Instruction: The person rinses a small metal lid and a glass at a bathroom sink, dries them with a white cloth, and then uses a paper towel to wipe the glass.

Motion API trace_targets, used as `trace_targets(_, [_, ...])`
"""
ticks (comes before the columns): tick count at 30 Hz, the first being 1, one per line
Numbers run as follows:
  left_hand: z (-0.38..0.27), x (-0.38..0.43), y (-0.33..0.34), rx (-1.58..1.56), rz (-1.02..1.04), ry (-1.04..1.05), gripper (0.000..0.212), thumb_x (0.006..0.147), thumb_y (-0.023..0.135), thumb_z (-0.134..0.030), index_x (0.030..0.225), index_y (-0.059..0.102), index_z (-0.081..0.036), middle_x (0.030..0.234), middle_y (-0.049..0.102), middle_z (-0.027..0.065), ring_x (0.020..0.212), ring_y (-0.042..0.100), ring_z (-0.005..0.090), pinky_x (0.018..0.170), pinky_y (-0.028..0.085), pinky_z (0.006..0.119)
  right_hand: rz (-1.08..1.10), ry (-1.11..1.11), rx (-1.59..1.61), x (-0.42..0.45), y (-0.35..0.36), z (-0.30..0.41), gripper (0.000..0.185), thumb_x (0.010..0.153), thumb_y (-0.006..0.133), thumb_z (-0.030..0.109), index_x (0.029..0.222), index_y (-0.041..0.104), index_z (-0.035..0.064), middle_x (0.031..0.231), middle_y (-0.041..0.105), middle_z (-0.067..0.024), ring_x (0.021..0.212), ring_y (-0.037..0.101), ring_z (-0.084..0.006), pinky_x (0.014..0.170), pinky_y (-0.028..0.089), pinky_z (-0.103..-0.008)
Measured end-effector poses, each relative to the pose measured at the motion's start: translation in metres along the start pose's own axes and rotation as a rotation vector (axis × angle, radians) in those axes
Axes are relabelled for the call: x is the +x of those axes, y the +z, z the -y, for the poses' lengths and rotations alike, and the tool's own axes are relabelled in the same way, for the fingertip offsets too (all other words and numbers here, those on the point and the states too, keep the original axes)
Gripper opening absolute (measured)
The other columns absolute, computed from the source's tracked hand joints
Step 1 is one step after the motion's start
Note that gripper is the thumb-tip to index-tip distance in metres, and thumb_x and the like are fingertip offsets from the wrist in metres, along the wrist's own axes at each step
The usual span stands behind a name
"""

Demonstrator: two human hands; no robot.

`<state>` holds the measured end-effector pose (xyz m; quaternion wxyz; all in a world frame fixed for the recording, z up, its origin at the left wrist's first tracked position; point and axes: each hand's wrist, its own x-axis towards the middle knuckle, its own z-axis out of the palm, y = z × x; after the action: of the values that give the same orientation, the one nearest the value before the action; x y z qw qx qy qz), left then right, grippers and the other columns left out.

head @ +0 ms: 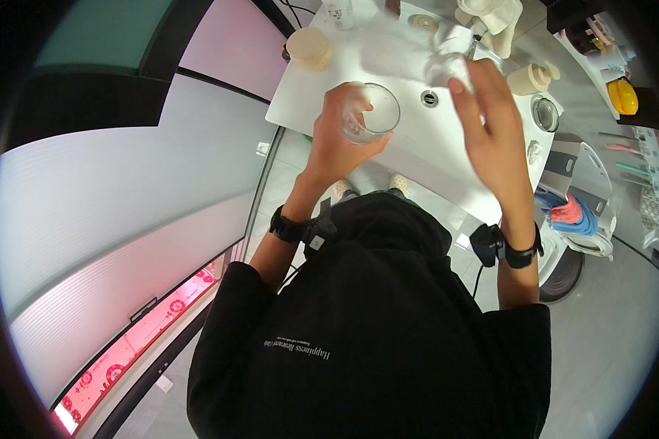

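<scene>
A clear drinking glass point(383, 116) is gripped in my left hand point(335, 131), with its round rim facing up, over the near left part of the white sink point(417, 142). My right hand point(489, 120) is above the right side of the basin. Between its thumb and fingers is a whitish, blurred thing point(451, 68); whether it is a cloth, tissue or something else I cannot tell. The metal drain point(429, 99) shows between my hands. Near the right hand stands a cream pump bottle point(529, 79).
A cream lidded jar point(310, 49) and a white container point(339, 13) stand on the sink's left rim. On the right rim lies a round glass lid or jar point(545, 114). A towel point(494, 22) hangs behind the faucet area. A basket with blue and red cloths point(574, 217) stands at right.
</scene>
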<state>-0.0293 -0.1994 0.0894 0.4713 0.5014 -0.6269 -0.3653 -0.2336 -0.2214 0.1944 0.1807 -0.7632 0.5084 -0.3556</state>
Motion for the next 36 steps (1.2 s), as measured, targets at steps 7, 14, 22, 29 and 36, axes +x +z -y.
trace_targets(7, [-0.013,0.007,0.0,-0.069,0.171,0.045,0.051,0.067,0.08,-0.017,0.111,0.06,-0.001,0.094,0.064,0.0092,0.08,0.059,0.0175,0.072,0.049,0.031,0.354,-0.451,-0.114,0.001,0.014,0.013,0.027,0.067,0.062,-0.002,0.094,0.065,-0.0012,0.098,0.058,-0.0101,0.095,0.054,-0.025,0.084,0.048,-0.0343])
trace_targets(14, [-0.03,0.004,-0.008,-0.034,0.243,-0.048,0.046,0.066,0.08,-0.02,0.103,0.06,0.0,0.088,0.064,0.0091,0.074,0.059,0.0234,0.069,0.049,0.033,0.195,-0.414,-0.294,0.005,0.022,0.019,0.019,0.068,0.06,-0.001,0.086,0.062,0.0022,0.083,0.055,-0.0085,0.087,0.057,-0.0255,0.072,0.051,-0.0383])
trace_targets(22, [-0.017,-0.001,-0.001,0.384,0.117,0.122,0.063,0.07,0.075,-0.019,0.123,0.044,-0.004,0.11,0.055,0.0143,0.093,0.059,0.0364,0.072,0.051,0.042,0.407,0.237,0.126,-0.01,0.035,0.021,0.017,0.086,0.059,0.013,0.093,0.055,-0.0015,0.088,0.063,-0.0137,0.075,0.059,-0.0322,0.066,0.046,-0.0415])
trace_targets(29, [-0.018,0.005,-0.003,0.359,0.08,0.196,0.057,0.073,0.071,-0.021,0.12,0.045,-0.004,0.109,0.056,0.0148,0.092,0.06,0.0378,0.072,0.05,0.044,0.448,0.296,0.446,-0.017,0.052,0.024,0.048,0.082,0.072,0.038,0.102,0.059,-0.0042,0.076,0.061,-0.0076,0.063,0.053,-0.0142,0.059,0.044,-0.0289])
trace_targets(36, [-0.015,0.001,-0.013,0.192,0.222,0.088,0.06,0.072,0.075,-0.024,0.119,0.046,-0.003,0.108,0.06,0.0167,0.091,0.062,0.0382,0.073,0.051,0.041,0.537,0.19,0.256,-0.006,0.044,0.028,0.052,0.076,0.077,0.044,0.083,0.063,-0.0055,0.065,0.059,-0.0105,0.057,0.055,-0.0155,0.055,0.044,-0.0292])
